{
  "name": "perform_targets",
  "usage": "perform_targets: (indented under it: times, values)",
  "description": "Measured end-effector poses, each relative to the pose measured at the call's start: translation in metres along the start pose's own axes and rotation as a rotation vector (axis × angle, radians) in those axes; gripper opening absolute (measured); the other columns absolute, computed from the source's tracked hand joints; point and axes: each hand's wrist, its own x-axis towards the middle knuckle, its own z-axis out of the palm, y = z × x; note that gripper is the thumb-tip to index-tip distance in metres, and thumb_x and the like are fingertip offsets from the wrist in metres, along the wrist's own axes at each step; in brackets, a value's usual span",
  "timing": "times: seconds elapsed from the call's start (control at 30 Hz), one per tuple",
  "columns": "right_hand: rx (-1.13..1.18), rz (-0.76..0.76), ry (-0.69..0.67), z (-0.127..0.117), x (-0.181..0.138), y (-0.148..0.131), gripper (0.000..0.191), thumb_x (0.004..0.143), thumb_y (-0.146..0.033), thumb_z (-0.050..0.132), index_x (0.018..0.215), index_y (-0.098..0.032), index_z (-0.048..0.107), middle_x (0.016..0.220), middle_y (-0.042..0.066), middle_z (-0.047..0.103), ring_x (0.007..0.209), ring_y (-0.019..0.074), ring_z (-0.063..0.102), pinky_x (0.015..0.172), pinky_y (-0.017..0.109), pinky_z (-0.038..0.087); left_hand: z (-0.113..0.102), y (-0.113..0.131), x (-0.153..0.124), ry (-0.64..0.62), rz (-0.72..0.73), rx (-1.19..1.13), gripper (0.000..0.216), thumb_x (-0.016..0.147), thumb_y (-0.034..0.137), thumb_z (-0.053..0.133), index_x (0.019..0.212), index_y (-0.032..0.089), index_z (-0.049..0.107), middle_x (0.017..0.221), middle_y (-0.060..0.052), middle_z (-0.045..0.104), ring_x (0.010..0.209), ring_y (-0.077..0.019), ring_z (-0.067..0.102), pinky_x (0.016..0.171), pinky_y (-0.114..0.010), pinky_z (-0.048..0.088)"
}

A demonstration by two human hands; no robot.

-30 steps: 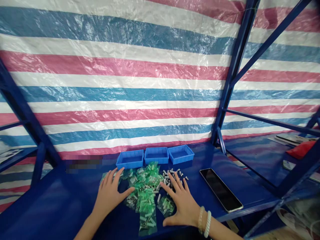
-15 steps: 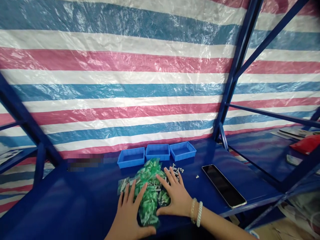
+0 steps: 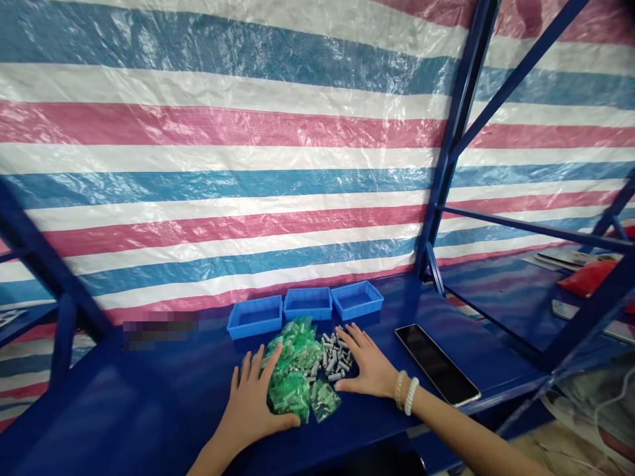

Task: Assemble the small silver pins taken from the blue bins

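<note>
A heap of small green plastic bags point(image 3: 295, 373) holding little metal parts lies on the blue table point(image 3: 149, 410). Beside it on the right sits a pile of loose grey metal parts point(image 3: 335, 357). My left hand point(image 3: 253, 403) lies flat with fingers spread against the left side of the bags. My right hand point(image 3: 367, 367), with white bead bracelets on the wrist, lies flat with fingers spread against the right side of the loose parts. Neither hand grips anything.
Three small blue trays point(image 3: 306, 305) stand in a row behind the heap, against a striped tarp wall. A dark phone point(image 3: 436, 363) lies flat to the right. Blue frame posts point(image 3: 446, 165) rise at right; a neighbouring table holds a red item point(image 3: 588, 277).
Both hands have pushed the scattered bags and loose parts inward into a tighter heap. My right hand has shifted right, onto the side of the grey parts.
</note>
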Motion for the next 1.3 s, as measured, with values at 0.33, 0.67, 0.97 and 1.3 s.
perform_targets:
  times: [0.33,0.67,0.97,1.3]
  values:
    - [0.086,-0.336,0.074,0.024,0.025,-0.029,0.117,0.052,-0.068,0.082,0.147,-0.014,0.041,0.146,0.024,0.039,0.135,0.0434,0.036,0.110,0.057,0.031,0.012,0.016,0.014,0.184,0.217,-0.300,0.104,0.062,0.045,0.080,0.152,0.023,0.032,0.153,-0.018,0.039,0.138,-0.0408,0.039,0.109,-0.057,0.039]
    - [0.207,-0.230,0.255,0.016,0.035,-0.025,0.031,0.077,-0.019,0.069,0.107,-0.020,0.060,0.100,0.005,0.060,0.098,0.0240,0.058,0.088,0.038,0.048,0.010,0.024,0.018,0.310,0.135,-0.605,0.072,0.082,0.033,0.065,0.146,0.026,0.032,0.137,-0.011,0.058,0.127,-0.0301,0.056,0.103,-0.047,0.048]
    - [0.103,-0.108,0.362,0.000,0.042,-0.019,0.041,0.095,-0.026,0.055,0.134,-0.017,0.046,0.128,0.015,0.054,0.122,0.0287,0.050,0.104,0.045,0.043,0.006,0.011,0.017,0.458,-0.010,-0.488,0.110,0.067,0.057,0.078,0.154,0.024,0.018,0.153,-0.017,0.040,0.139,-0.0396,0.040,0.106,-0.057,0.042]
    - [-0.137,-0.177,-0.045,-0.043,0.199,-0.037,0.031,0.095,-0.031,0.064,0.122,-0.018,0.059,0.123,0.009,0.062,0.102,0.0233,0.065,0.086,0.044,0.056,0.004,0.024,0.003,0.369,0.338,-0.033,0.094,0.070,0.071,0.065,0.151,0.036,0.034,0.158,-0.010,0.035,0.144,-0.0488,0.024,0.108,-0.076,0.017]
